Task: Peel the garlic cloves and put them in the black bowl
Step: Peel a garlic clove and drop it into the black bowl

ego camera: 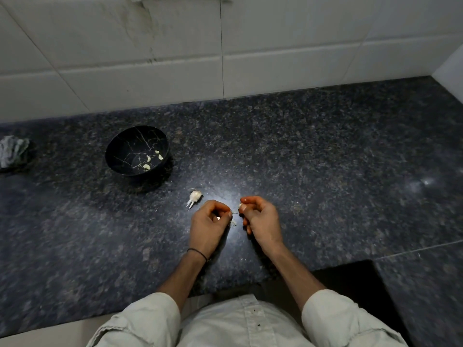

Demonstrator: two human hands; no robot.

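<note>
The black bowl [120,151] with pale crack-like lines stands on the dark granite counter at the left, and several peeled garlic cloves [148,159] lie inside it. A partly broken garlic bulb [194,197] lies on the counter just left of my hands. My right hand [260,219] pinches a garlic clove [241,205] between thumb and fingers. My left hand [209,225] is curled beside it and pinches a thin strip of skin that runs toward the clove. A small pale scrap of peel [233,223] lies on the counter between the hands.
A crumpled grey cloth [13,152] sits at the far left of the counter [325,151]. White tiled wall [225,46] rises behind. A dark gap [350,279] opens at the counter's front right edge.
</note>
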